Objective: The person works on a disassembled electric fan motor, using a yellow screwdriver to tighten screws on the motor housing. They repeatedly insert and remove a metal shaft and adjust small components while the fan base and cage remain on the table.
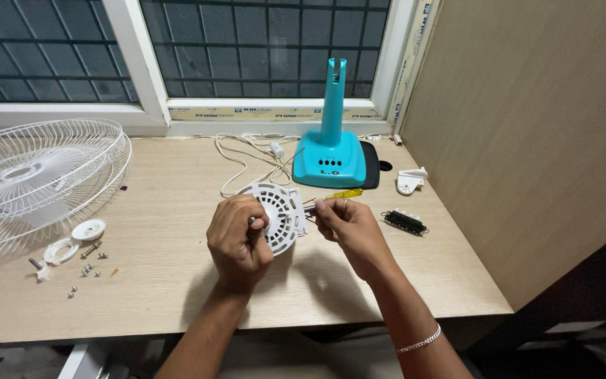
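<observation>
Steadying the white vented motor cover (280, 214) between both hands over the bench (177, 281), the left hand (236, 242) is clenched around its edge while the right hand (348, 228) pinches a yellow-handled screwdriver (338, 195). Keeping the tip square would help.

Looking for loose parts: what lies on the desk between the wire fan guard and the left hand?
In the head view: white plastic rings and small screws, between guard and left hand.
</observation>
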